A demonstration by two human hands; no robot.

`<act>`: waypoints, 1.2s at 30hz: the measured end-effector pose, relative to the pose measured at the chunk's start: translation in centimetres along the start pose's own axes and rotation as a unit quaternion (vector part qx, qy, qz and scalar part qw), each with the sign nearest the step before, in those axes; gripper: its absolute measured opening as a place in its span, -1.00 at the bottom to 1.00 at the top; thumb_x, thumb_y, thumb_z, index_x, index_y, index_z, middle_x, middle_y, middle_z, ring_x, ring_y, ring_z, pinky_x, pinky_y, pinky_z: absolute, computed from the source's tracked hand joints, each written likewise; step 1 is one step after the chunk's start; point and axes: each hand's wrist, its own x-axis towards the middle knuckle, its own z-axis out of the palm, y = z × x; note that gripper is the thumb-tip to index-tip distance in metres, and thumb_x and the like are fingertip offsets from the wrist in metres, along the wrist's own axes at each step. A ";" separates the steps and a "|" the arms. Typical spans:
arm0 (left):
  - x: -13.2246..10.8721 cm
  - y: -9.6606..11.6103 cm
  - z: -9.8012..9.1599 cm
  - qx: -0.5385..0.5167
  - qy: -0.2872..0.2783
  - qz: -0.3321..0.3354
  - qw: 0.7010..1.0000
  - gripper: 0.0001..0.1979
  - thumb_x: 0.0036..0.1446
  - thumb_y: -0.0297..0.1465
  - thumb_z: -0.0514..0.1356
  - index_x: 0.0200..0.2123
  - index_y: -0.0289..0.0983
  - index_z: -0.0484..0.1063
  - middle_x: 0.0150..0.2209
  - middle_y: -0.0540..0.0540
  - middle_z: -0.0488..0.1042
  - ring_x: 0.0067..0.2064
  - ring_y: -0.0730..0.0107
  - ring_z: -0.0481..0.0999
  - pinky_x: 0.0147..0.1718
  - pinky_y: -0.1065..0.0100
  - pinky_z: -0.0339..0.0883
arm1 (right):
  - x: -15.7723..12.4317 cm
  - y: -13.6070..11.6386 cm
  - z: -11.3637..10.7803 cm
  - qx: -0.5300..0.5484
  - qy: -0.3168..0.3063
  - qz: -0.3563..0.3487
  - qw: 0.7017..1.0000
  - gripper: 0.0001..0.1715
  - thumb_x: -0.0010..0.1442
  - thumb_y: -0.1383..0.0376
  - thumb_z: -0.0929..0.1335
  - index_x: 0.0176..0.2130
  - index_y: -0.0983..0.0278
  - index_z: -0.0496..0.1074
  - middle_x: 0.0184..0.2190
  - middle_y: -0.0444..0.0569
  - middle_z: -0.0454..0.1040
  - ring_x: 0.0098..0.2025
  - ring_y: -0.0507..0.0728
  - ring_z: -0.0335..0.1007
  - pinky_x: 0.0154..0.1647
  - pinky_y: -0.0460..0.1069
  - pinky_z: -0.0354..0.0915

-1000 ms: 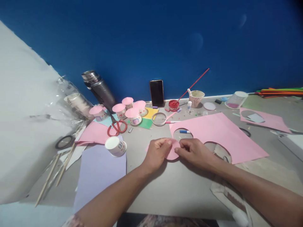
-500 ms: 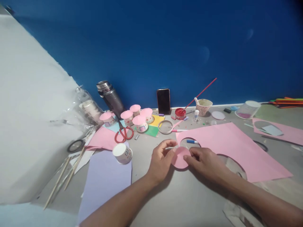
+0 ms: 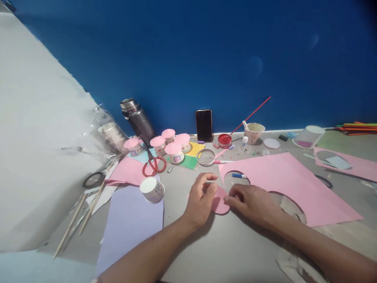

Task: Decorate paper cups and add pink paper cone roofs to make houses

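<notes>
My right hand [image 3: 249, 199] pinches the rim of the flat, round paper disc [image 3: 220, 204]; my left hand [image 3: 202, 198] curls at its other edge, can't tell if gripping. Disc's between them, near the round-holed pink sheet [image 3: 284, 173].

Over the past second my head camera's view has shifted, so the tabletop sits lower and farther right. The person's clothing at the bottom edge has almost left the frame, and less of the pale cloth [image 3: 290, 263] at lower right shows. The left hand [image 3: 202, 196] has opened: its fingers, earlier folded close to the thumb, now rise clear of it. Since half a second ago, the pink paper disc [image 3: 220, 202] has slid leftward, so the left thumb hides more of it; the right hand [image 3: 250, 200], at its edge, has followed.
</notes>
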 end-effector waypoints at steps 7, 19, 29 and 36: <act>0.0 -0.3 0.0 0.016 -0.006 0.003 1.000 -0.79 0.32 -0.23 0.21 -0.09 -0.21 0.51 -0.10 -0.17 0.57 -0.16 0.23 0.53 -0.14 0.28 0.35 | 0.1 0.5 0.5 -0.007 0.029 -0.013 0.999 -0.71 0.35 0.31 0.29 -0.40 0.23 0.47 -0.41 -0.03 0.60 -0.37 0.13 0.44 -0.34 -0.01 0.03; 0.2 0.9 -0.9 0.446 -0.139 -0.013 0.884 -0.77 0.21 -0.37 0.18 -0.05 -0.21 0.42 -0.13 -0.15 0.53 -0.14 0.08 0.53 -0.16 0.14 0.30 | -0.6 -0.6 0.6 -0.006 -0.008 -0.009 1.000 -0.65 0.37 0.16 0.33 -0.42 0.23 0.50 -0.41 -0.03 0.63 -0.37 0.13 0.43 -0.35 -0.02 0.02; 0.2 -1.9 -0.4 0.294 -0.114 0.159 0.935 -0.63 0.18 -0.66 0.13 0.01 -0.26 0.46 -0.11 -0.13 0.50 -0.17 0.28 0.52 -0.15 0.28 0.40 | -0.6 -0.4 0.4 0.047 -0.010 0.005 0.999 -0.81 0.26 0.24 0.39 -0.12 0.21 0.55 -0.39 -0.10 0.60 -0.34 0.14 0.46 -0.32 -0.03 0.08; -0.3 -2.3 0.0 0.287 -0.063 0.351 0.889 -0.77 0.37 -0.57 0.14 0.04 -0.26 0.42 -0.13 -0.14 0.48 -0.15 0.32 0.53 -0.17 0.34 0.45 | -0.2 0.0 0.5 0.045 0.019 -0.004 0.999 -0.81 0.29 0.24 0.34 -0.35 0.21 0.49 -0.41 -0.10 0.59 -0.36 0.11 0.42 -0.35 -0.03 0.05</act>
